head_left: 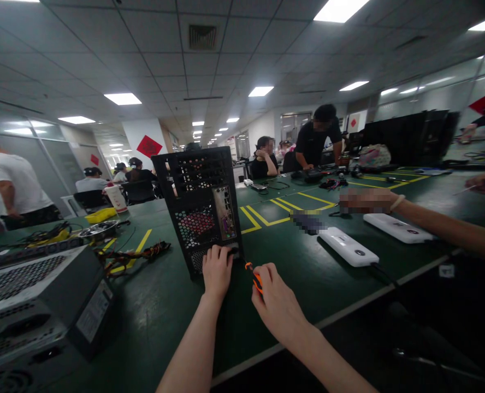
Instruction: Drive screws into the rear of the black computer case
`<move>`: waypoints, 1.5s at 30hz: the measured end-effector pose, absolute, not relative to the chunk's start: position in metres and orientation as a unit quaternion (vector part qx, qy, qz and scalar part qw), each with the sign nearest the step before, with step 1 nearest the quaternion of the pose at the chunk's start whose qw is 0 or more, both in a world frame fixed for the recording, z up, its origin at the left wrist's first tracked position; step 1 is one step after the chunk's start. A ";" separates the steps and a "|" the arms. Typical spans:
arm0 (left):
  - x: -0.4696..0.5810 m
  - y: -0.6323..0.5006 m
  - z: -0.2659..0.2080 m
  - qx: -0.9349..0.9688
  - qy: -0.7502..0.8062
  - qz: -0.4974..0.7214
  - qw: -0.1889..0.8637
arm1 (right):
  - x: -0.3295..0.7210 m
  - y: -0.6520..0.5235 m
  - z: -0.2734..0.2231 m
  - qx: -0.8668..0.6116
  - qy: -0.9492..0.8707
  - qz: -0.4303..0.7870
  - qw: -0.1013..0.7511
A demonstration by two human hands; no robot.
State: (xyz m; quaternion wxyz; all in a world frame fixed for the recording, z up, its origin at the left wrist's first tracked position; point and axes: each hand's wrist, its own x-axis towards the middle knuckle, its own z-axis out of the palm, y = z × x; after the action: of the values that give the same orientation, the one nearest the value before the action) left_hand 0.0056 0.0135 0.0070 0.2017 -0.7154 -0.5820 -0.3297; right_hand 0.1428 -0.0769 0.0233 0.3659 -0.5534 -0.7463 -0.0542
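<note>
One job, seemingly unfinished, near the table's [242, 333] front edge: right hand [277, 303] grips screwdriver [258, 283], left hand [217, 273] touches computer case [195, 188], its hold unclear.

A tall black computer case [201, 210] stood upright on the green table [144, 322], blocking the way straight ahead, with the left hand [217, 270] at its lower part. Left of it, bare tabletop gave room as far as a bulky grey metal box [49, 305]; a cable tangle [144, 256] crowded the stretch farther back. Rightward, a gap opened between the right hand [276, 300], holding an orange screwdriver [258, 281], and a white box [347, 246], past which a co-worker's arm [451, 218] reached in.
</note>
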 end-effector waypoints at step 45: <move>0.001 0.015 0.004 -0.705 -0.591 -0.341 0.195 | 0.146 -0.068 0.011 -0.572 -0.697 -0.069 0.427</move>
State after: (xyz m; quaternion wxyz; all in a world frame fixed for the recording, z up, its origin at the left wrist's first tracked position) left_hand 0.0014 0.0150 0.0044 0.1948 -0.7046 -0.5910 -0.3411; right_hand 0.1464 -0.0675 0.0107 0.4273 -0.5716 -0.6971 -0.0694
